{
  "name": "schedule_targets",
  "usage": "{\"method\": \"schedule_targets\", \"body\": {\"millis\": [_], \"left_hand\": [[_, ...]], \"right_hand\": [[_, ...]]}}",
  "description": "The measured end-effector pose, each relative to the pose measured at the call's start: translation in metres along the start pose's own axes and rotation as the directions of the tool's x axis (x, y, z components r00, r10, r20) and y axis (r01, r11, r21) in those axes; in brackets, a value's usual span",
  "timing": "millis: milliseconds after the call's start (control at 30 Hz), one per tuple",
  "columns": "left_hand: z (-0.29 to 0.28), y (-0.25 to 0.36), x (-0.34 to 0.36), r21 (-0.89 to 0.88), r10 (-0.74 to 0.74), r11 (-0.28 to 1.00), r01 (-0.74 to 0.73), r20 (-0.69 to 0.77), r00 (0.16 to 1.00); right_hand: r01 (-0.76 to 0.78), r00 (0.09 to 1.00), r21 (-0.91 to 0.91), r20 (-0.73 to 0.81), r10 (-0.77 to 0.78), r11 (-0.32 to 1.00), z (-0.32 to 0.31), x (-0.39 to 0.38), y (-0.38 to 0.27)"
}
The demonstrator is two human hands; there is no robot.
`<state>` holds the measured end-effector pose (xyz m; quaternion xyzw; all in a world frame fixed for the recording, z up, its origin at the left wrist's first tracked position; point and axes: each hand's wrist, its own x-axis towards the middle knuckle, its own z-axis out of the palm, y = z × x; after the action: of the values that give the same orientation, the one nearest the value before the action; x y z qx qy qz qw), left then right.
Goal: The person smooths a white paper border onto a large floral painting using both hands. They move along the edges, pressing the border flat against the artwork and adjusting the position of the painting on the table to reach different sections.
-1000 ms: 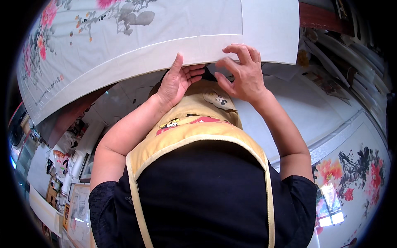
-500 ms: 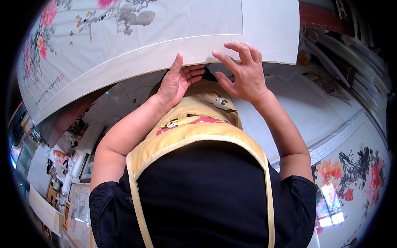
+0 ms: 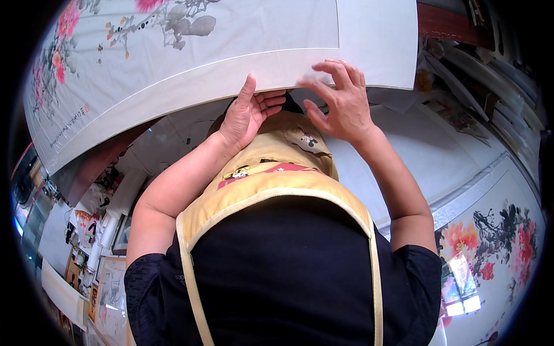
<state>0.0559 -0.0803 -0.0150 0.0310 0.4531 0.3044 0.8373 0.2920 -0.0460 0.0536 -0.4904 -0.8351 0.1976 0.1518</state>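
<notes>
A large painting (image 3: 254,23) of pink flowers and grey leaves lies across the far side, with a wide white border (image 3: 277,68) along its near edge. My left hand (image 3: 247,115) is at that near edge, thumb raised and fingers loosely bent just below it; nothing shows in its palm. To its right, my right hand (image 3: 345,104) hovers at the border with fingers spread and bent. Its index finger is blurred, and I cannot tell whether a fingertip touches the surface. Nothing is visible between its fingers.
A second flower painting (image 3: 490,254), with a bright window reflection, stands at the lower right. Rolled or stacked white sheets (image 3: 508,86) fill the right side. White rolls (image 3: 109,225) and a framed picture (image 3: 109,294) are at the left. My yellow apron (image 3: 271,179) is close to the edge.
The fingers of my right hand have shifted slightly, the index finger blurring with motion. My left hand and the painting look the same.
</notes>
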Motion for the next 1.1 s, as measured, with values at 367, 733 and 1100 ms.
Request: {"method": "schedule_targets", "body": {"millis": [367, 733, 1100], "left_hand": [[-0.002, -0.001, 0.0, -0.007, 0.002, 1.0, -0.002, 0.005, 1.0], [0.001, 0.0, 0.0, 0.009, -0.01, 1.0, 0.01, 0.002, 1.0], [0.001, -0.002, 0.0, 0.003, -0.01, 1.0, 0.01, 0.003, 1.0]], "right_hand": [[0.005, 0.999, 0.051, 0.042, -0.007, 0.999, -0.002, -0.006, 0.003], [0.04, 0.999, 0.021, 0.017, -0.04, 0.999, 0.0, -0.005, 0.002], [0.017, 0.998, 0.064, 0.062, -0.021, 0.998, -0.004, -0.01, 0.006]]}}
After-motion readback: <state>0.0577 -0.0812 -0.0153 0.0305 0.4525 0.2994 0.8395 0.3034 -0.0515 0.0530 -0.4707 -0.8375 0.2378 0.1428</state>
